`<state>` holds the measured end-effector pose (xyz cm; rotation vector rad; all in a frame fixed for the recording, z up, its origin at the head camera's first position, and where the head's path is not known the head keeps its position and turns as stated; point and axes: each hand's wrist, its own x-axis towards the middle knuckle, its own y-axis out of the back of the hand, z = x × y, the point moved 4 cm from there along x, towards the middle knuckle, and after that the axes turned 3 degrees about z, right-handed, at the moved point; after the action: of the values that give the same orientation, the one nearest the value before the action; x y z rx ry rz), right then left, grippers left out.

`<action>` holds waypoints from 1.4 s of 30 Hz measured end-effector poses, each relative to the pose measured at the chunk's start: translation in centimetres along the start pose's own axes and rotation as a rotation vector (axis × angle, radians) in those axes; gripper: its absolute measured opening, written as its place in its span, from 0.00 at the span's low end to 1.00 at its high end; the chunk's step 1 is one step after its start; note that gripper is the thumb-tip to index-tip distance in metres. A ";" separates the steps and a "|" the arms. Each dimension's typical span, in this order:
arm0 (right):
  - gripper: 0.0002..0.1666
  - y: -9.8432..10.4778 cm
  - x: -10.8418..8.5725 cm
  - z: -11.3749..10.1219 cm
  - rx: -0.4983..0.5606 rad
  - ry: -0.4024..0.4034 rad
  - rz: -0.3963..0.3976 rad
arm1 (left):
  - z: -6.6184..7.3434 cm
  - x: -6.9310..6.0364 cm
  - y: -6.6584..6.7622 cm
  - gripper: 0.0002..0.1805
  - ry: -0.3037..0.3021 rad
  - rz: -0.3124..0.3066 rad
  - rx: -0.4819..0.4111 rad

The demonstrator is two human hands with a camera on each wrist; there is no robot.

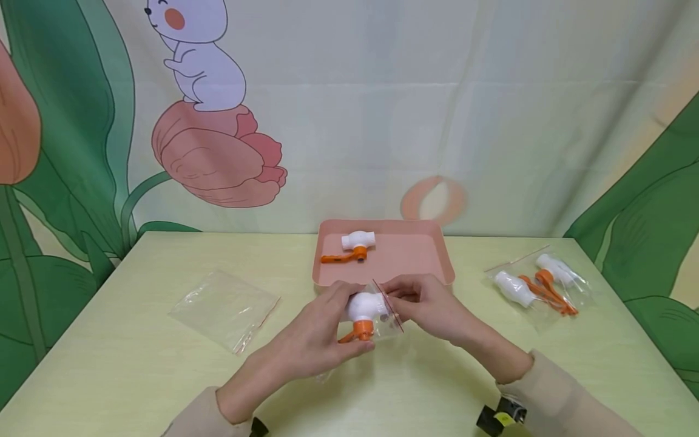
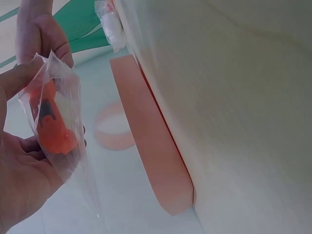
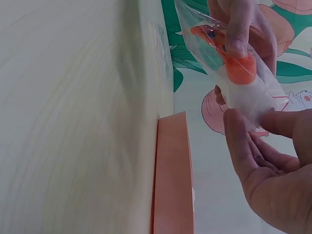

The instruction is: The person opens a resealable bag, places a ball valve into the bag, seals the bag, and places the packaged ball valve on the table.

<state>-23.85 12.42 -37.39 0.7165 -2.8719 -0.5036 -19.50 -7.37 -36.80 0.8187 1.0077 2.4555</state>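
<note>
A white ball valve (image 1: 363, 307) with an orange handle sits inside a clear zip bag (image 1: 389, 328), held up in front of the pink tray. My left hand (image 1: 319, 334) grips the bagged valve, thumb on the near side and fingers behind it. With thumb and fingers my right hand (image 1: 434, 306) pinches the bag at its red-lined zip end, by the valve's white pipe end. In the right wrist view the valve's orange handle (image 3: 241, 69) shows through the plastic beneath the left thumb. The left wrist view shows the orange part (image 2: 53, 124) through the film.
Behind the hands is a pink tray (image 1: 409, 255) with another white and orange valve (image 1: 358, 243) in it. A flat clear zip bag (image 1: 221, 309) lies on the table at left. At right lies a bag with two valves (image 1: 537, 288). A printed curtain hangs behind.
</note>
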 end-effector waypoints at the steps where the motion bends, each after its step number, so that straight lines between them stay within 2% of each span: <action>1: 0.15 0.0 0.0 0.0 0.009 0.003 0.006 | 0.0 0.0 0.0 0.37 0.000 0.002 0.000; 6: 0.12 0.0 0.1 -0.1 0.062 0.008 0.051 | 0.1 0.1 0.0 0.38 -0.004 0.013 0.002; 13: 0.06 -0.1 0.1 -0.4 0.076 0.016 0.121 | 0.4 0.1 -0.2 0.39 -0.025 0.016 -0.001; 18: 0.05 -0.1 0.2 -0.6 0.084 0.018 0.157 | 0.6 0.1 -0.4 0.41 -0.013 0.016 0.007; 23: 0.06 0.0 0.2 -0.9 0.092 0.033 0.176 | 0.7 0.1 -0.3 0.41 -0.001 0.023 -0.023; 31: 0.06 0.0 0.2 -1.5 0.118 0.051 0.162 | 0.9 0.0 -0.1 0.32 -0.071 0.057 -0.072; 35: 0.06 0.0 0.1 -1.8 0.089 0.063 0.155 | 0.8 -0.1 0.3 0.28 -0.066 0.076 -0.114; 42: 0.06 -0.2 0.0 -2.5 0.051 0.114 0.120 | 0.7 0.2 0.8 0.16 -0.071 0.159 -0.177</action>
<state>-23.18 11.52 -35.14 0.5567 -2.8085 -0.3621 -19.36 -7.47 -35.74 0.9504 0.7125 2.5829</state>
